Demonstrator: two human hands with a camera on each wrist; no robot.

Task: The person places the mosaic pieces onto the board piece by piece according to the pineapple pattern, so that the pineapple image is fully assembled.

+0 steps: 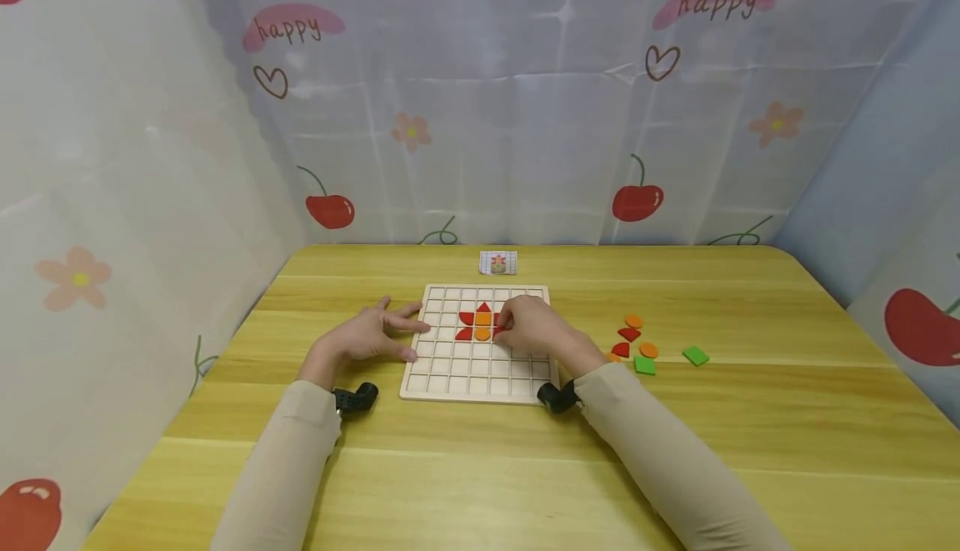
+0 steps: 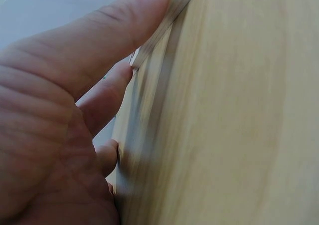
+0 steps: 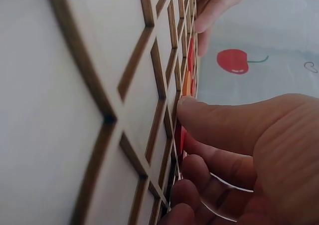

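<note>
A square wooden grid board (image 1: 450, 384) lies on the table, with red and orange pieces around its middle, among them an orange square (image 1: 483, 318) and an orange circle (image 1: 482, 334). My left hand (image 1: 367, 334) rests at the board's left edge, fingers spread and touching it; the left wrist view shows the thumb (image 2: 144, 15) on the edge. My right hand (image 1: 536, 328) is over the board, thumb and fingertips at a red piece (image 3: 180, 137) right of the orange circle, pinching it. That piece is partly hidden by the fingers.
Right of the board lie loose pieces: orange circles (image 1: 648, 351), red pieces (image 1: 628, 334) and green squares (image 1: 696, 355). A small printed card (image 1: 498, 262) lies behind the board. A patterned curtain (image 1: 487, 159) hangs behind the table (image 1: 480, 468).
</note>
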